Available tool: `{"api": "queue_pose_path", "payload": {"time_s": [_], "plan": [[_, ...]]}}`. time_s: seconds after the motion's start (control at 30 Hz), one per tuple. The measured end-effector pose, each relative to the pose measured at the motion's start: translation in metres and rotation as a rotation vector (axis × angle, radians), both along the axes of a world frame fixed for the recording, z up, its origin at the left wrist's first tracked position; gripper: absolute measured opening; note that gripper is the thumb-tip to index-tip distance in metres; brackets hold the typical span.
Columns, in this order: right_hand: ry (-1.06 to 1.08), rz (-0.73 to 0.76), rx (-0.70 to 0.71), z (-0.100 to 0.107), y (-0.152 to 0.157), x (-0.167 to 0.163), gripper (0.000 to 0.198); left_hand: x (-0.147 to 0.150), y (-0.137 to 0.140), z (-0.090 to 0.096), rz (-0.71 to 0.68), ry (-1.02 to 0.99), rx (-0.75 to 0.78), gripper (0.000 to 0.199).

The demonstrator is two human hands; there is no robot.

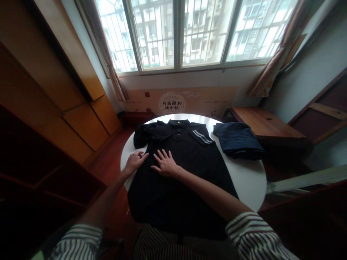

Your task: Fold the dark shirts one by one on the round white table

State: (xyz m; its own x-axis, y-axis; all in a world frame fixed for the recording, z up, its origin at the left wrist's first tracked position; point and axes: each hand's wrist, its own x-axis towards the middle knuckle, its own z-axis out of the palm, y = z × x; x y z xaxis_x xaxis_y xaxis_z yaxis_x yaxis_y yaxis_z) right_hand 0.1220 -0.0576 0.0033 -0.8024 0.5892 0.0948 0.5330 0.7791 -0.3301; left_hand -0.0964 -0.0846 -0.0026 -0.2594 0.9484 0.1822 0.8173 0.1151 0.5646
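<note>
Fingers [158,159] on flat cloth shirt [189,155]

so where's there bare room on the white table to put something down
The widest bare patch of the white table is at right, between the black shirt, the folded dark-blue clothing and the rim. A thin strip shows along the left rim, by the left hand. The middle is crowded: shirt spread out, right hand on top.

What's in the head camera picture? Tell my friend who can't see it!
A black polo shirt is spread on a round white table. A person's right hand lies flat on the shirt, the left hand at its left edge. Folded dark-blue clothing sits to the right, a barred window beyond.
</note>
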Motion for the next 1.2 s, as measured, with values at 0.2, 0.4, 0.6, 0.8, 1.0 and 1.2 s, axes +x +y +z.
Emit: {"api": "queue_pose_path", "payload": {"time_s": [0.2,0.4,0.6,0.8,1.0,1.2], "plan": [[0.056,0.325,-0.093,-0.02,-0.07,0.023,0.083,0.0,0.016,-0.018,0.007,0.027,0.001,0.034],[0.18,0.506,-0.282,0.004,-0.072,0.071,0.055,-0.017,0.019,-0.016,-0.048,-0.021,-0.032,0.034],[0.039,-0.112,0.003,0.005,-0.004,0.147,0.055,-0.001,0.01,-0.002,0.028,0.271,0.077,0.023],[-0.058,-0.308,0.041,-0.019,0.023,0.184,0.059,0.067,0.04,0.002,-0.568,0.244,0.182,0.03],[-0.075,-0.281,0.096,-0.034,0.001,0.193,0.072,0.094,0.085,-0.023,-0.777,0.344,-0.054,0.057],[-0.07,-0.199,0.048,-0.026,-0.049,0.218,0.074,0.089,0.089,-0.031,-0.723,0.431,-0.105,0.061]]}}
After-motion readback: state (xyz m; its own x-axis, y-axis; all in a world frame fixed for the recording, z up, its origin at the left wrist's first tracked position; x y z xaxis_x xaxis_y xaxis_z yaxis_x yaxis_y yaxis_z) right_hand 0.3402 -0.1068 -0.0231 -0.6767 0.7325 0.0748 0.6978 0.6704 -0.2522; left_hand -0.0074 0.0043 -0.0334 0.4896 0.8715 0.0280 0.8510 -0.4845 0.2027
